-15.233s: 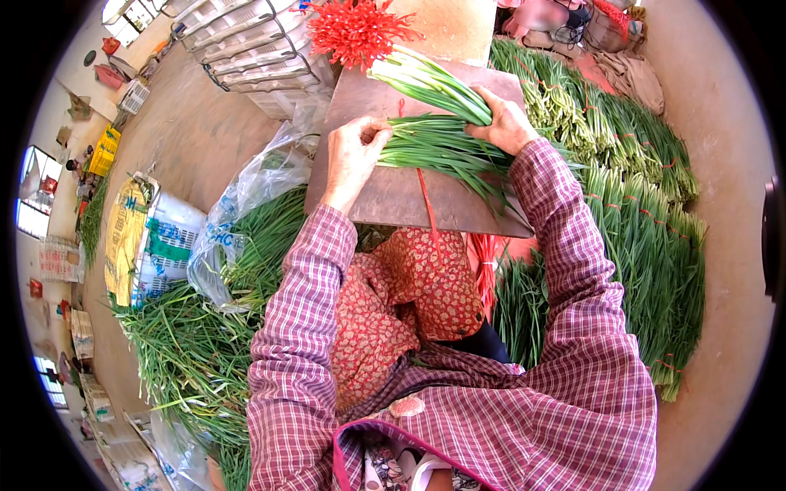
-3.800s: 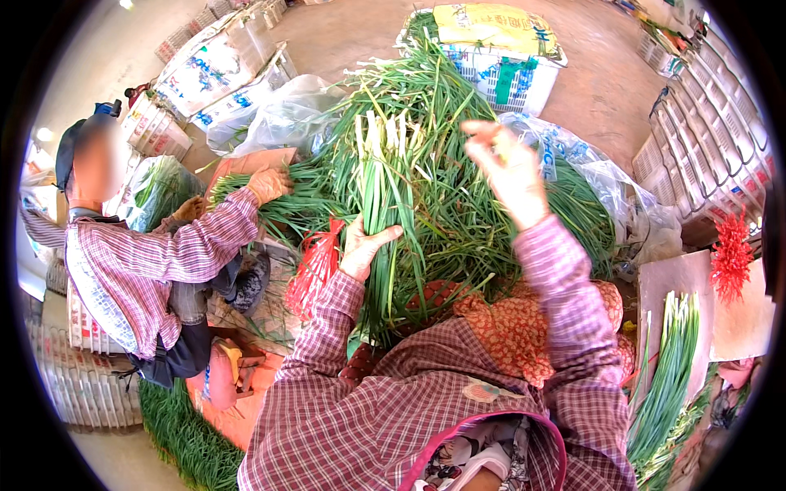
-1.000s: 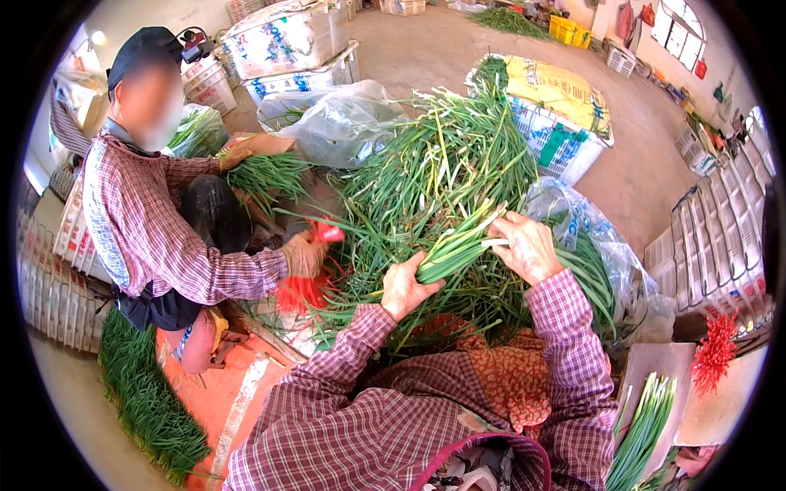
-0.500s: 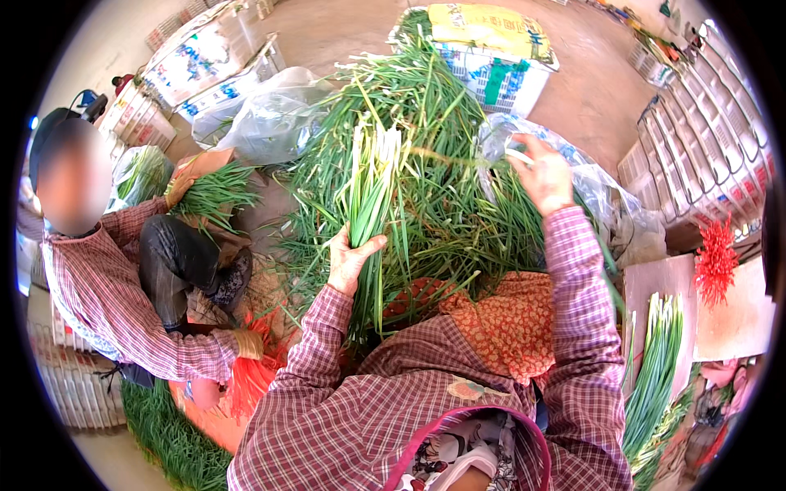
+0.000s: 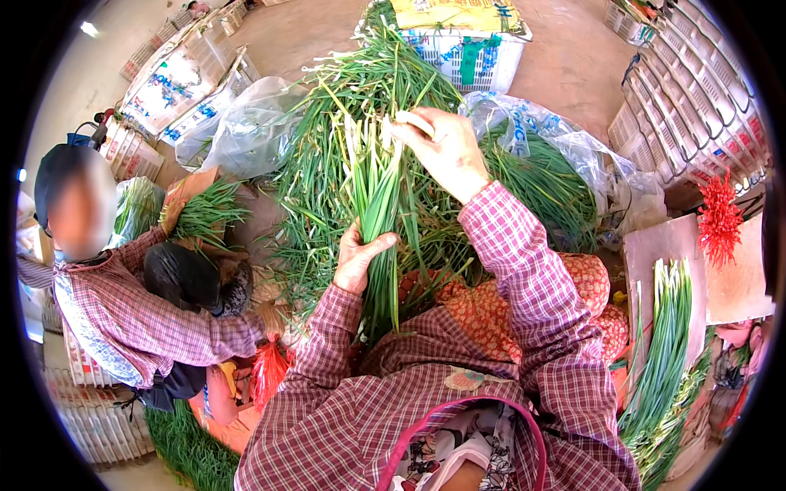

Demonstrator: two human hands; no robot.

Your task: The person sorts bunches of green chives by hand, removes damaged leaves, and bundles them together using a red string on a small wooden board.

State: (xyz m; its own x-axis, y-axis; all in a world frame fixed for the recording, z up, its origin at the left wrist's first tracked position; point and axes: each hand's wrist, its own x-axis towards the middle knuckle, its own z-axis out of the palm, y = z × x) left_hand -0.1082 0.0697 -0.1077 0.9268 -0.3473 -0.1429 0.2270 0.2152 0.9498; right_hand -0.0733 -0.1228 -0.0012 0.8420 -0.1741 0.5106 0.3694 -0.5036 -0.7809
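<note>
Green chive stalks form an upright bunch (image 5: 378, 221) at the picture's centre, clenched low down by the left hand (image 5: 358, 258). At 12 o'clock from it the right hand (image 5: 443, 150) pinches the bunch's pale upper ends. Behind lies the loose chive heap (image 5: 344, 106). At 9 o'clock a co-worker (image 5: 123, 311) in plaid sits; at 3 o'clock trimmed chives (image 5: 665, 344) lie on a board (image 5: 655, 254).
</note>
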